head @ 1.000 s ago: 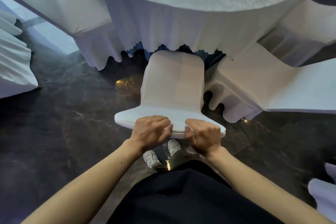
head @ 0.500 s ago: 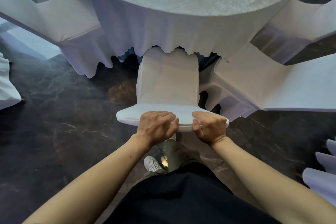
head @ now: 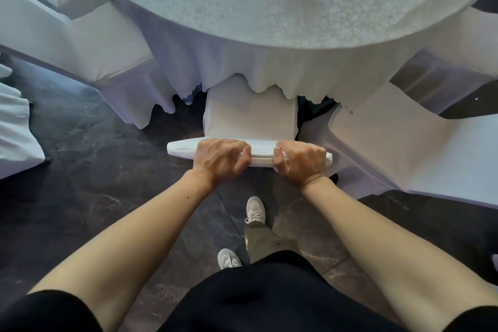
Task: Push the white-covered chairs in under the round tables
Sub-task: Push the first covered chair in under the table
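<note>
Closest in, at 6 o'clock, two white shoes stand on the dark floor. Just past them, the left hand and the right hand are both curled tight around the top edge of the chair, side by side. The chair's seat is under the cloth of the round table at 12 o'clock. More white chairs stand at 10 o'clock and 3 o'clock

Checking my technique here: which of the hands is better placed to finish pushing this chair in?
Neither clearly. The left hand and right hand both grip the top edge of the chair, one each side of its middle. Its seat is already under the tablecloth; push evenly with both.
</note>
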Action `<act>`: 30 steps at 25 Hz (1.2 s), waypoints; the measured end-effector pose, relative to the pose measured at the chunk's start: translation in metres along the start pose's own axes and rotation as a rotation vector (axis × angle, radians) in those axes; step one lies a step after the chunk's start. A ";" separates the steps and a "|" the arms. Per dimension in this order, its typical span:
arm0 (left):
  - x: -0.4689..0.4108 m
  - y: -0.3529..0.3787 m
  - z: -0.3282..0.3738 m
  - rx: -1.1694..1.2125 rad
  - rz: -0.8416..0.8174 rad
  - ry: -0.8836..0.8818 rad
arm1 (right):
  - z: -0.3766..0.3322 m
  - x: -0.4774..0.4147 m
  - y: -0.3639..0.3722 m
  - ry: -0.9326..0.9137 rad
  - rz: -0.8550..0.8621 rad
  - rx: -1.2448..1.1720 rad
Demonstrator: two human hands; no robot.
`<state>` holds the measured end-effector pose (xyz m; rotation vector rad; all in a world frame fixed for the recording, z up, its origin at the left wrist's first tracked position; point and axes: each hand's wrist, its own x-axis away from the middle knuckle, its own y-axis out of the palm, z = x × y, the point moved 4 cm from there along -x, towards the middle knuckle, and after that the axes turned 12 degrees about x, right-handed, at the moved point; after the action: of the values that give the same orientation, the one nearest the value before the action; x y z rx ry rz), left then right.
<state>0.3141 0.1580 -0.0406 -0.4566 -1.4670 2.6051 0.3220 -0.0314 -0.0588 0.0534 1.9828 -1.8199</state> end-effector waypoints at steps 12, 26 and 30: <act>-0.033 0.001 -0.015 -0.025 -0.038 -0.161 | 0.006 -0.040 0.017 0.010 -0.130 -0.046; 0.043 -0.018 0.078 -0.026 0.078 -0.044 | 0.016 0.031 -0.056 -0.005 -0.160 -0.211; 0.071 -0.011 0.121 0.010 0.073 0.008 | 0.036 0.076 -0.100 -0.010 -0.089 -0.121</act>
<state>0.2080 0.0826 0.0136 -0.5286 -1.4619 2.6619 0.2319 -0.0993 0.0078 -0.0829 2.1147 -1.7458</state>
